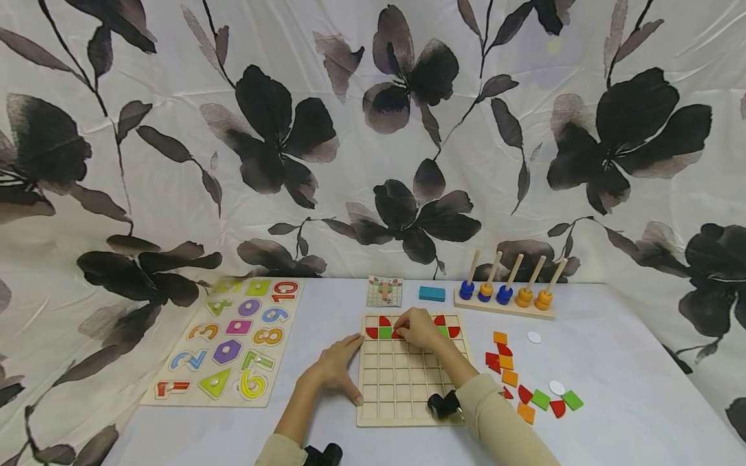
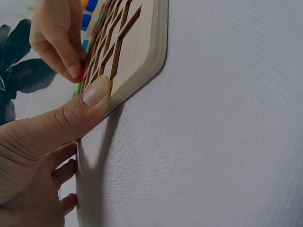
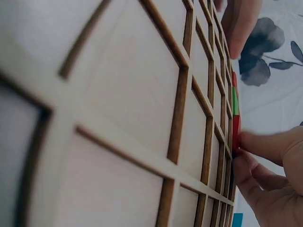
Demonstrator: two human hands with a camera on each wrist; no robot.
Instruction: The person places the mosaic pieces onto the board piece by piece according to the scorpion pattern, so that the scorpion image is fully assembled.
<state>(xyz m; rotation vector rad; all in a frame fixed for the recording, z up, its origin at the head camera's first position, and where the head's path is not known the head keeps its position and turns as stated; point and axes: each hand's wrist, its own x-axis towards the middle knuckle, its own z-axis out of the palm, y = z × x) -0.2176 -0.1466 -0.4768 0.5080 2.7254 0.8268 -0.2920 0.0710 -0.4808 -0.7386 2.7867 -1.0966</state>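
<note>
A square wooden grid board [image 1: 402, 375] lies on the white table. My left hand [image 1: 337, 366] rests along its left edge, fingers and thumb spread apart; the left wrist view has the thumb [image 2: 71, 120] touching the board's side. Over the second row my right hand [image 1: 418, 329] pinches a red quarter-circle tile [image 3: 236, 132], which sits at the grid beside a green square tile [image 3: 235, 100]. Red and green tiles stand in the top two rows on both sides of this hand. Some cells behind the right hand are hidden.
Loose orange, red, green and white tiles [image 1: 509, 377] lie right of the board. Behind it are a pattern card [image 1: 384, 292], a blue block [image 1: 432, 294] and a peg stand with rings [image 1: 504, 304]. A number puzzle board [image 1: 192, 378] lies at left.
</note>
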